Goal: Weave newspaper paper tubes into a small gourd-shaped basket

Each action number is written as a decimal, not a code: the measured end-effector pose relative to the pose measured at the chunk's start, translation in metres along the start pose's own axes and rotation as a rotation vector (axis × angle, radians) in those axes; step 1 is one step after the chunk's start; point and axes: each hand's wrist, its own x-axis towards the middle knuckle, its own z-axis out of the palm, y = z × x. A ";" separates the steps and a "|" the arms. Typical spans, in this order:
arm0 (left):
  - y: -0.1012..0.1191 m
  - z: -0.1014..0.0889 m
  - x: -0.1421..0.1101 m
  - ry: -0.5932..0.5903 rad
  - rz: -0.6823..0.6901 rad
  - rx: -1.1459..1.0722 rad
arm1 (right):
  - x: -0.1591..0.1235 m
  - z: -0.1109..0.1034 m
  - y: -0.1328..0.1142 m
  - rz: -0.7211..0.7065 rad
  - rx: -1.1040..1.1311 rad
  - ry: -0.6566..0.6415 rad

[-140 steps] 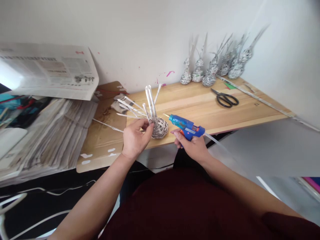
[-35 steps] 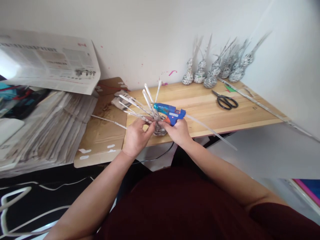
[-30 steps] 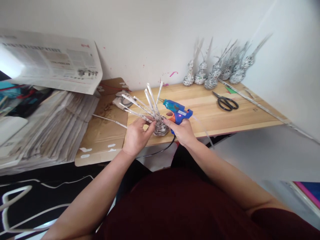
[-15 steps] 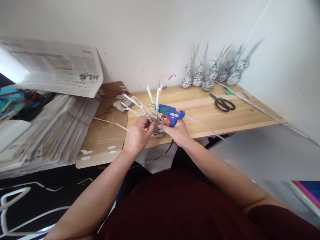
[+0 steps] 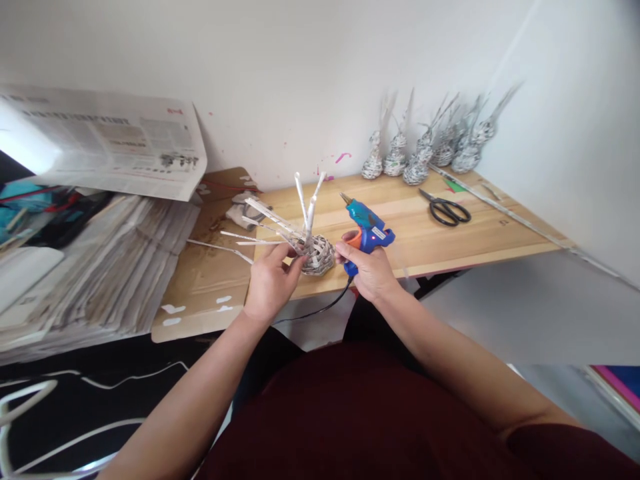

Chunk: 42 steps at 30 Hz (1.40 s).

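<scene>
My left hand (image 5: 273, 275) pinches the neck of a woven newspaper gourd (image 5: 320, 256) near the table's front edge. Several rolled paper strips (image 5: 303, 203) fan out from it, up and to the left. A blue and teal hot glue gun (image 5: 373, 230) with an orange trigger is gripped in my right hand (image 5: 369, 268), just right of the gourd. Its brass nozzle points up and left, away from the weave, and a small red light shows on its side. The fingertips of my right hand are close to the gourd's right side; whether they touch it I cannot tell.
Black-handled scissors (image 5: 446, 208) lie on the wooden table (image 5: 485, 233). Several finished-looking woven gourds (image 5: 416, 160) stand along the wall. A long paper rod (image 5: 520, 212) crosses the right end. Stacked newspapers (image 5: 135, 267), cardboard (image 5: 200, 287) and a glove (image 5: 245, 212) are left. The gun's cord (image 5: 325, 308) hangs in front.
The glue gun has moved right, away from the paper strips, and its nozzle has swung from pointing left to up and left. The gourd has tilted, showing more of its woven body.
</scene>
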 end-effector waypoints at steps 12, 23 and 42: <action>-0.001 0.003 0.008 -0.028 -0.044 -0.031 | 0.003 0.008 0.016 -0.007 -0.180 -0.029; -0.001 -0.002 0.013 -0.159 -0.015 -0.126 | 0.007 0.003 0.011 0.018 -0.125 -0.016; -0.020 0.003 0.004 -0.154 0.079 -0.247 | 0.016 -0.006 0.004 0.039 -0.058 0.025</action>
